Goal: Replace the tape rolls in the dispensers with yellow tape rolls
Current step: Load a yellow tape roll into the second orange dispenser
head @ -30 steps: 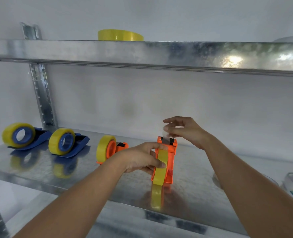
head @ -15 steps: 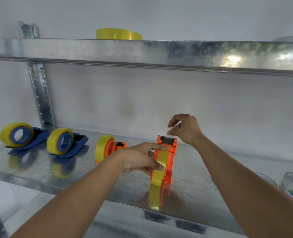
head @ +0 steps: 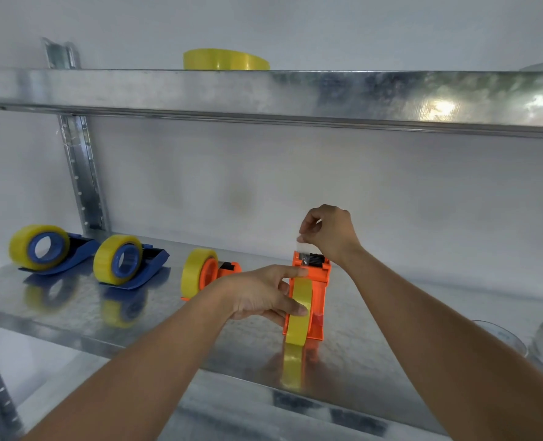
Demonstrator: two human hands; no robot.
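Galvanized shelf (head: 73,300) unchanged; at frame centre the right hand (head: 329,235) has risen, fingers pinching the clear tape end (head: 306,248) above the orange dispenser (head: 319,292). Left hand (head: 260,296) still grips its yellow roll (head: 300,313).

Storeroom or workshop: galvanised steel shelving (head: 73,316) on slotted upright (head: 82,183), bare white wall (head: 295,186), row of loaded tape dispensers (head: 130,265).
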